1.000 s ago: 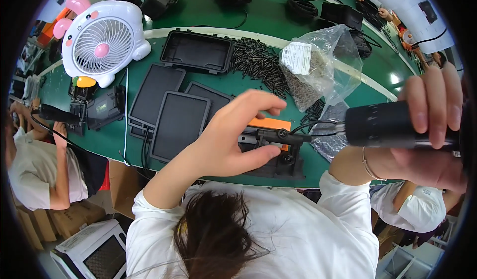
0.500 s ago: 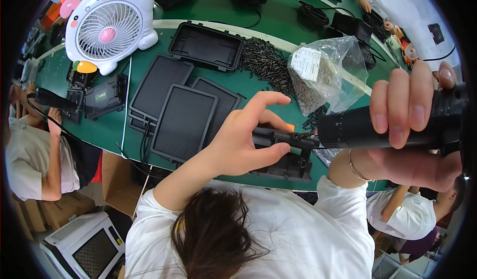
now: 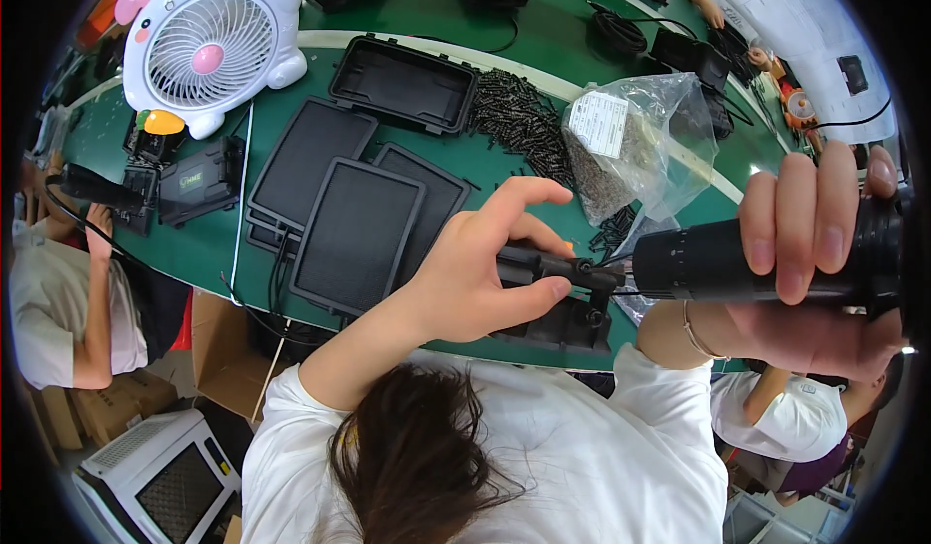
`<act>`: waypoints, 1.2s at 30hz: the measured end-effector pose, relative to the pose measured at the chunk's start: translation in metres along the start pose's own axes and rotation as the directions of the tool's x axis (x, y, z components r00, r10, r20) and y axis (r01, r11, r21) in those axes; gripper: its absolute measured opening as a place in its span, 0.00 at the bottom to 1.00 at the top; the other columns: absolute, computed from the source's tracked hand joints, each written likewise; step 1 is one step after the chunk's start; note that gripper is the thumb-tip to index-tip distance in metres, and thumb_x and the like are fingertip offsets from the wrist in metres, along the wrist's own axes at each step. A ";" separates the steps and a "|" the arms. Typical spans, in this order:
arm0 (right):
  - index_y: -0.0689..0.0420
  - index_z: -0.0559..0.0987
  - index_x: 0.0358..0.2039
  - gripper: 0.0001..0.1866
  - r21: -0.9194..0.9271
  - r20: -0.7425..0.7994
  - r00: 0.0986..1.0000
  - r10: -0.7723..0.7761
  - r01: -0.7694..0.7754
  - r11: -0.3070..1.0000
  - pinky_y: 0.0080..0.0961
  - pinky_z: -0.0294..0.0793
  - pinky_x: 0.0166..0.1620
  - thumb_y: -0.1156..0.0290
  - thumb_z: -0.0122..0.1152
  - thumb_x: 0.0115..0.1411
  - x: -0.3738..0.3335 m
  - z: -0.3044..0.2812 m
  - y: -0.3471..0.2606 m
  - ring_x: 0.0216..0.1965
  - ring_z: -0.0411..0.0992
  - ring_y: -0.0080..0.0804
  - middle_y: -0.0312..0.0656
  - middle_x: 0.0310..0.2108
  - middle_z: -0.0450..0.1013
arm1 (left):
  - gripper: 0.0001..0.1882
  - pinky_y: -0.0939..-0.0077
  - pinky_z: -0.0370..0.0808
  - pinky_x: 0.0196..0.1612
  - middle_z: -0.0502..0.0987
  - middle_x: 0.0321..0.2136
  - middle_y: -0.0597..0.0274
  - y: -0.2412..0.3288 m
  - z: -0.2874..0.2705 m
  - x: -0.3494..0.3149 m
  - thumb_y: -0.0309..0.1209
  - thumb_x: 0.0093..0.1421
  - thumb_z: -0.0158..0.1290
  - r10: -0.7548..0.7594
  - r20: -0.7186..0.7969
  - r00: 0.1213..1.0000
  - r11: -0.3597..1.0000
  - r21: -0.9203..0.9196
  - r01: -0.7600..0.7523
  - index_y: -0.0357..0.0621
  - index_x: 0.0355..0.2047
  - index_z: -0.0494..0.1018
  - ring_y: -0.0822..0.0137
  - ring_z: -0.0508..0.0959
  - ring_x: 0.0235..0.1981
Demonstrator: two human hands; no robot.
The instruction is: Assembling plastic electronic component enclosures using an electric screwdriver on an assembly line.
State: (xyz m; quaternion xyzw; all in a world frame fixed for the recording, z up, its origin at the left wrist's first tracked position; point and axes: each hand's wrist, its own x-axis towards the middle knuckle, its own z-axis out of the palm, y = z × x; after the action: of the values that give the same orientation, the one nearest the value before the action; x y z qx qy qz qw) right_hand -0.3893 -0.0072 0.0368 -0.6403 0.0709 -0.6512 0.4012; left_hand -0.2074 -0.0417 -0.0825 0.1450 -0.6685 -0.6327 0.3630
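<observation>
The left hand (image 3: 475, 277) lay over a black part (image 3: 553, 333) on the green table (image 3: 199, 243), thumb and forefinger apart at either side of its upper portion. The palm and fingers covered the part's left end, and the remaining fingers were mostly hidden, so I cannot tell whether they gripped it. The right hand (image 3: 793, 239) was wrapped around a black cylindrical tool (image 3: 689, 261), whose rear end vanished into the dark right rim. Its narrow tip pointed at the part's right end; whether the two touched was hard to make out.

Beyond the left hand, flat black panels (image 3: 359, 234) overlapped, the lower ones partly covered. A heap of dark screws (image 3: 514, 122) lay beside a clear bag (image 3: 664, 137), its contents blurred. The upper edge cut off the top of a white fan (image 3: 211, 54).
</observation>
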 end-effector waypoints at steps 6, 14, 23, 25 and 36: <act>0.58 0.60 0.43 0.28 -0.024 0.117 0.991 0.071 -0.069 0.997 0.13 0.68 0.23 0.67 0.65 0.46 0.001 -0.004 0.000 0.19 0.65 0.19 0.34 0.25 0.65 | 0.30 0.75 0.71 0.39 0.78 0.27 0.55 -0.004 0.001 0.002 0.27 0.45 0.58 0.011 -0.014 1.000 1.000 -0.022 -0.012 0.39 0.48 0.58 0.62 0.78 0.31; 0.58 0.59 0.39 0.25 0.010 0.074 0.995 0.060 -0.061 0.998 0.12 0.69 0.21 0.69 0.65 0.48 0.002 0.008 0.009 0.18 0.67 0.18 0.35 0.23 0.66 | 0.27 0.75 0.71 0.35 0.78 0.27 0.56 -0.005 0.003 0.000 0.28 0.46 0.56 0.035 -0.007 0.999 0.997 0.067 -0.034 0.41 0.47 0.59 0.61 0.78 0.30; 0.61 0.58 0.40 0.28 0.129 -0.013 0.998 0.061 -0.059 0.990 0.18 0.67 0.19 0.67 0.66 0.46 0.005 0.019 0.025 0.16 0.66 0.26 0.41 0.21 0.65 | 0.23 0.73 0.71 0.35 0.78 0.26 0.55 -0.004 0.006 -0.001 0.28 0.47 0.55 0.012 -0.049 0.999 1.000 0.005 -0.011 0.41 0.43 0.61 0.59 0.78 0.29; 0.62 0.59 0.40 0.28 0.039 -0.188 0.982 0.028 -0.021 0.999 0.17 0.66 0.18 0.65 0.66 0.47 0.003 0.025 0.027 0.14 0.64 0.25 0.41 0.20 0.64 | 0.23 0.73 0.72 0.36 0.78 0.26 0.55 -0.006 0.007 0.001 0.27 0.47 0.55 0.038 -0.054 0.998 0.999 0.009 -0.038 0.41 0.43 0.61 0.59 0.78 0.30; 0.64 0.61 0.48 0.32 -0.522 -0.480 0.847 -0.229 -0.065 0.851 0.18 0.67 0.25 0.57 0.63 0.51 -0.015 0.054 0.025 0.21 0.66 0.26 0.43 0.26 0.66 | 0.21 0.76 0.71 0.38 0.78 0.29 0.56 -0.006 0.001 0.001 0.24 0.49 0.53 0.085 -0.040 0.996 0.983 0.167 -0.078 0.41 0.44 0.62 0.66 0.78 0.31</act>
State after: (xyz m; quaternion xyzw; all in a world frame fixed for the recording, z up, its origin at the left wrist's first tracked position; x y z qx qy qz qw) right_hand -0.3326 0.0078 0.0190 -0.5239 0.3222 -0.7743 0.1490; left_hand -0.2105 -0.0424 -0.0873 0.1620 -0.7154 -0.5561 0.3908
